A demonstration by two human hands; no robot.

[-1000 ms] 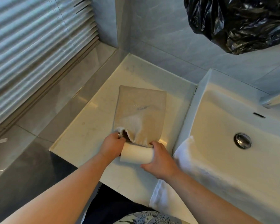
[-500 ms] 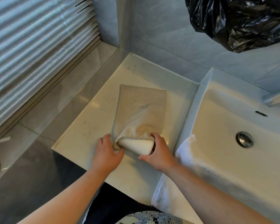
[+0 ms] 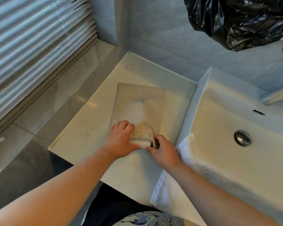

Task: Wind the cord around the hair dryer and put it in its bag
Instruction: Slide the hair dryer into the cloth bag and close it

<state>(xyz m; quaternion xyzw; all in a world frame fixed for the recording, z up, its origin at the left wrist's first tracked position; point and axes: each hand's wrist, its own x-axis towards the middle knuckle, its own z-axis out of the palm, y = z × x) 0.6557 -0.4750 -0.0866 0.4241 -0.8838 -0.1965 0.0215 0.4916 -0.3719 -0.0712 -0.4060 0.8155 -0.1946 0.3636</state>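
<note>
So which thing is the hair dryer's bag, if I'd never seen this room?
Find the white sink; left of it is a pale counter. The bag lies flat there, a beige cloth pouch with small print, both hands at its near opening, unlike the white towel draped over the sink's edge.

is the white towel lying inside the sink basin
No, the white towel is draped over the front left edge of the sink, hanging down its outer side, not lying in the basin.
</note>
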